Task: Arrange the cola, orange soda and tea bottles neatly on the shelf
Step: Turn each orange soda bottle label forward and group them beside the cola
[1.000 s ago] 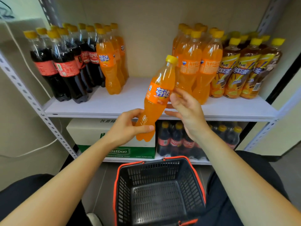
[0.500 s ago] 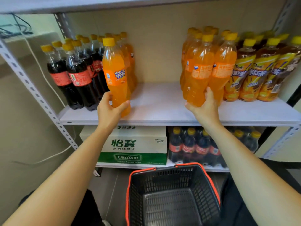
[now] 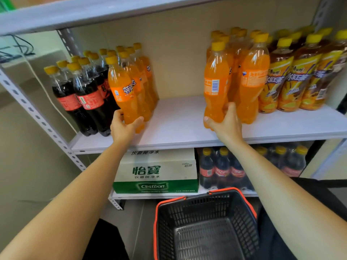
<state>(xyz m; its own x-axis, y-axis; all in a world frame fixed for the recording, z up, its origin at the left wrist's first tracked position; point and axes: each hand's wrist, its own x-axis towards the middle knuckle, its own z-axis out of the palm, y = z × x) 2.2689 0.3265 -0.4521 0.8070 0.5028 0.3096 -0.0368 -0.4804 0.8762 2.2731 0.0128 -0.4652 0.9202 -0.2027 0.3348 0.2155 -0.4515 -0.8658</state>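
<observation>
Fingers (image 3: 118, 113) of my left hand (image 3: 123, 128) wrap the base of an orange soda bottle (image 3: 123, 91). A second ago it hung tilted in mid-air; now it stands on the shelf (image 3: 178, 117), cola bottles (image 3: 88, 98) just left of the fingers, so I judge it placed. My right hand (image 3: 228, 124) grips a second orange bottle (image 3: 214, 87), well to the right. Both have long axes near vertical, caps up.

left grip (image 3: 122, 128) holds the left orange soda (image 3: 123, 94), right grip (image 3: 227, 125) the right orange soda (image 3: 215, 91).
</observation>
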